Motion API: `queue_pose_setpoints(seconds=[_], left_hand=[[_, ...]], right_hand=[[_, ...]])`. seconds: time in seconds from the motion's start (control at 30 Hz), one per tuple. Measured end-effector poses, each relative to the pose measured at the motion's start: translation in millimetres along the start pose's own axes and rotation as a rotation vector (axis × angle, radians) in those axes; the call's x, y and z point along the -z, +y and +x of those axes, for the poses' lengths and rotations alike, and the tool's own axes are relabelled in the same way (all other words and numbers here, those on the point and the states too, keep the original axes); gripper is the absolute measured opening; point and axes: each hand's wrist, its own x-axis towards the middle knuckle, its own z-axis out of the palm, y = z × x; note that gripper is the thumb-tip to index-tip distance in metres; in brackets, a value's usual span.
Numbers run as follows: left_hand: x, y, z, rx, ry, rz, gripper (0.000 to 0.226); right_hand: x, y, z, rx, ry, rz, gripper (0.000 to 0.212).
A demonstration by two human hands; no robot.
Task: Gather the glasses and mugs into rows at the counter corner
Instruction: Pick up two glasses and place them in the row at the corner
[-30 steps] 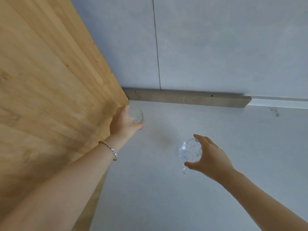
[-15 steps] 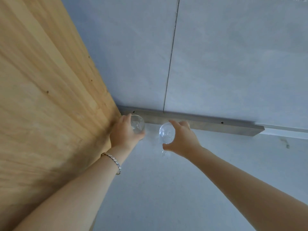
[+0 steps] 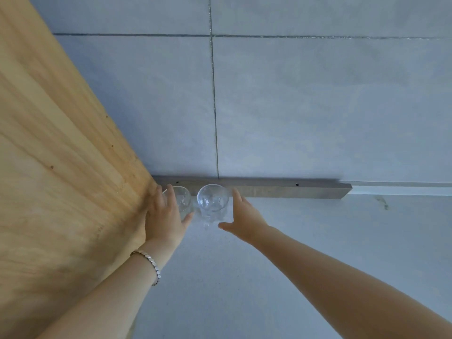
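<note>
Two clear glasses stand side by side on the pale counter (image 3: pixel 244 277), in the corner where the wooden panel meets the tiled wall. My left hand (image 3: pixel 163 216) wraps the left glass (image 3: pixel 182 198), with fingers over its far rim and the thumb at its near side. The right glass (image 3: pixel 213 203) stands upright just to its right, almost touching it. My right hand (image 3: pixel 241 216) is beside that glass with fingers spread, and a small gap shows between them and the glass wall.
A tall wooden panel (image 3: pixel 61 179) closes off the left side. A grey strip (image 3: pixel 281 189) runs along the base of the tiled wall (image 3: pixel 318 106) right behind the glasses. The counter stretches to the right and toward me.
My right hand carried its glass from mid-counter up to the corner, set it next to the left glass and spread its fingers off it. My left hand stayed on its glass.
</note>
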Motion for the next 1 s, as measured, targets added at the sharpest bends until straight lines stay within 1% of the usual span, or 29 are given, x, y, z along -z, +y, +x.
queue_pose_setpoints(seconds=[0.07,0.1,0.17,0.2,0.3,0.4,0.47,0.57,0.63,0.73,0.83,0.87,0.93,1.0], left_hand=[[1.8,5.5,-15.4,-0.143,0.018,0.089,0.073],[5.1,13.0,-25.7,-0.219,0.012,0.134,0.061],[12.8,34.4,-52.0,-0.338,-0.095,0.151,0.024],[13.3,49.2,-63.7,-0.352,-0.168,0.138,0.007],[3.0,98.3,-92.1,-0.381,-0.397,0.087,0.017],[-13.2,161.0,-113.5,-0.412,-0.525,0.056,0.007],[-25.4,208.8,-126.4,-0.448,-0.583,0.072,0.005],[-45.7,284.8,-151.1,-0.509,-0.635,0.075,0.005],[-57.8,339.0,-170.1,-0.545,-0.639,0.081,0.008],[-78.8,420.4,-200.4,-0.571,-0.635,0.079,0.002],[-100.8,501.7,-231.9,-0.574,-0.656,0.051,0.011],[-106.3,528.9,-241.3,-0.576,-0.654,0.054,0.016],[-105.1,545.3,-254.6,-0.578,-0.673,0.028,0.022],[-127.7,619.9,-273.1,-0.607,-0.665,0.088,0.016]], right_hand=[[6.6,21.7,-22.3,-0.034,-0.095,-0.068,0.074],[10.5,34.2,-35.0,-0.048,-0.155,-0.11,0.065],[18.7,61.2,-62.3,-0.088,-0.258,-0.182,0.052],[23.1,76.3,-76.3,-0.118,-0.29,-0.206,0.05],[39.1,127.7,-120.5,-0.218,-0.325,-0.234,0.05],[62.3,188.2,-166.8,-0.303,-0.293,-0.23,0.049],[81.4,231.8,-197.7,-0.356,-0.253,-0.204,0.048],[116.6,298.0,-246.3,-0.435,-0.191,-0.141,0.047],[141.6,342.5,-277.8,-0.47,-0.152,-0.105,0.046],[179.6,412.3,-323.4,-0.493,-0.083,-0.083,0.045],[223.1,481.6,-366.9,-0.503,-0.017,-0.097,0.042],[237.6,504.3,-380.7,-0.502,0.026,-0.1,0.043],[258.5,518.3,-393.9,-0.529,0.169,-0.152,0.045],[295.8,586.2,-427.3,-0.589,0.372,-0.146,0.048]])
